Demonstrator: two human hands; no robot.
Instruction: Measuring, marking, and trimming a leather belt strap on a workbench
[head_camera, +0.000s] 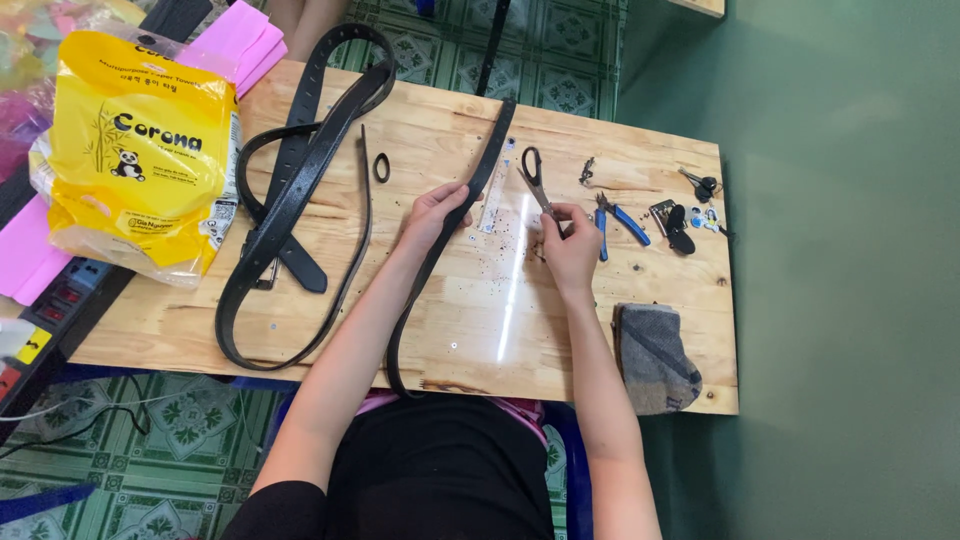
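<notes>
My left hand (436, 212) grips a long black belt strap (478, 182) that runs from the far table edge down past my forearm to the near edge. My right hand (568, 242) rests on the wooden table (480, 330), fingers pinched at the tip of a pair of black-handled scissors (534, 178). A clear ruler (497, 190) lies between the strap and the scissors. Small dark specks are scattered on the wood between my hands.
Several black belts (290, 200) lie looped at the left, with a small black loop (381, 167) beside them. A yellow tissue pack (135, 150) sits far left. Blue-handled pliers (618, 218), keys (700, 183) and small hardware are at the right; a grey cloth (655, 355) lies near the front right.
</notes>
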